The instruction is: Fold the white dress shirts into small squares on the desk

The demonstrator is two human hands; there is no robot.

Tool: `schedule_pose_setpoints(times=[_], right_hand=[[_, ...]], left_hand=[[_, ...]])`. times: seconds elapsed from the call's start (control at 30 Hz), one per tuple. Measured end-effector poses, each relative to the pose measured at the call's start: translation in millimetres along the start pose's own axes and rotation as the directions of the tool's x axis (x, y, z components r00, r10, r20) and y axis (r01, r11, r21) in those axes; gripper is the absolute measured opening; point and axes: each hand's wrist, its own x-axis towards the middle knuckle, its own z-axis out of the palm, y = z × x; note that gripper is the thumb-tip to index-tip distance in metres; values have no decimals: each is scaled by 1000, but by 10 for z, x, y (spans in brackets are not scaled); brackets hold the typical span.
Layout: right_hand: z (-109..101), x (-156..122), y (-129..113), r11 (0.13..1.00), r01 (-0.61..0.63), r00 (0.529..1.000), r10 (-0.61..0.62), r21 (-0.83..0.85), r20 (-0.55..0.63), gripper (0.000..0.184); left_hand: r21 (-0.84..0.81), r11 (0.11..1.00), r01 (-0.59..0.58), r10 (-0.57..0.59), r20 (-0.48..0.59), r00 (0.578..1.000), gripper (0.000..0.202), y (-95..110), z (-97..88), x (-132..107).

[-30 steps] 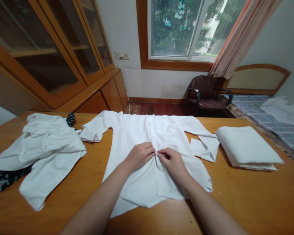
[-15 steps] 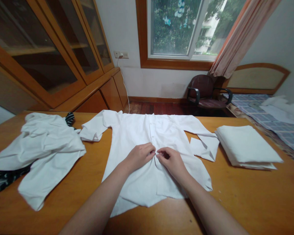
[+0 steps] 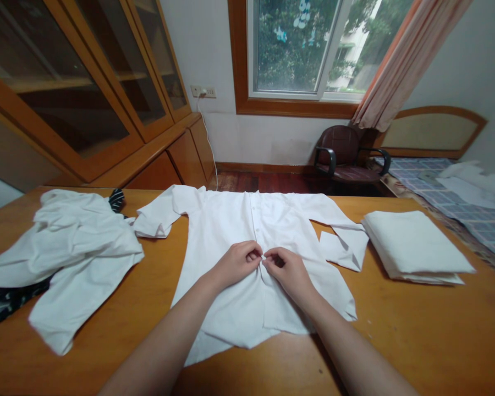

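Note:
A white long-sleeved shirt (image 3: 223, 225) lies spread front side up on the table, its collar end at the far edge and its hem toward me. Small buttons run down the middle placket above my hands. My left hand (image 3: 241, 261) pinches the placket from the left, fingers curled. From the right, my right hand (image 3: 284, 269) pinches the same spot with thumb and forefinger, the fingertips nearly meeting. The cloth puckers beneath them. Whatever button or buttonhole sits between the fingertips is hidden.
A crumpled white garment (image 3: 86, 242) with dark striped cloth (image 3: 16, 297) lies at the left of the wooden table (image 3: 433, 341). A folded white garment (image 3: 416, 242) rests at the right. Beyond stand a glass-door cabinet (image 3: 148, 132), an armchair (image 3: 340, 148) and a bed (image 3: 445, 181).
Both hands stay at the same spot on the placket. The left fingers have shifted very slightly; the shirt lies as before.

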Motion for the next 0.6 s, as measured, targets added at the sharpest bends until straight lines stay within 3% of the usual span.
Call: schedule_pose_setpoints(times=[0.37, 0.6], right_hand=[[2, -5, -21, 1000, 8, 1000, -8, -15, -4, 13], [11, -2, -8, 998, 38, 999, -38, -54, -10, 10]], left_hand=[[-266, 947, 179, -170, 57, 984, 8, -17, 0, -5], [-281, 929, 240, -241, 34, 970, 9, -33, 47, 13]])
